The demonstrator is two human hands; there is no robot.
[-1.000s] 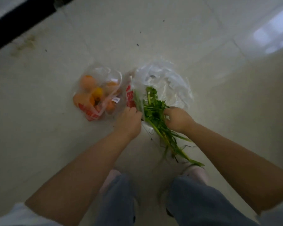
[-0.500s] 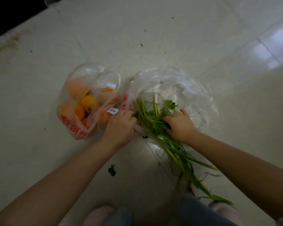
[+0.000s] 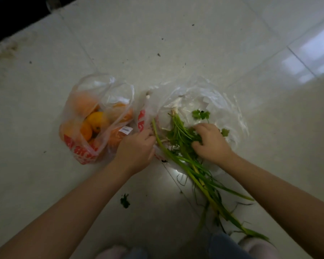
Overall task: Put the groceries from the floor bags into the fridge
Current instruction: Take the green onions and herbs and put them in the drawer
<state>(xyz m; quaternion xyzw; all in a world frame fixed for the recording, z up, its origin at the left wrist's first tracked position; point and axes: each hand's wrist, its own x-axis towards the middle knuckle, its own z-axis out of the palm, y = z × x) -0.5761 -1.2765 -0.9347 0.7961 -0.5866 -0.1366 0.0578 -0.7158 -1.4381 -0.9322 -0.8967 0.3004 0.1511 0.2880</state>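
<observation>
The left grip point(image 3: 137, 146) is curled around the near rim of the clear plastic bag point(image 3: 204, 98), pinching the film just beside its red print, while the right grip point(image 3: 209, 141) is clenched into the bunch of green herbs point(image 3: 178, 139), fingers buried among the leaves so the exact hold on the stems is partly hidden. The herbs lie between the two grips, their root ends inside the open bag and their long stalks trailing out across the floor point(image 3: 157, 43) toward the person's feet at the bottom edge. To the left of the left grip, touching its knuckles or nearly so, sits a second bag of oranges point(image 3: 94, 120) with red lettering on the plastic. A small scrap of green leaf point(image 3: 125, 200) lies on the tiles between the forearms, apart from the bunch. Dark specks dot the floor farther away.
</observation>
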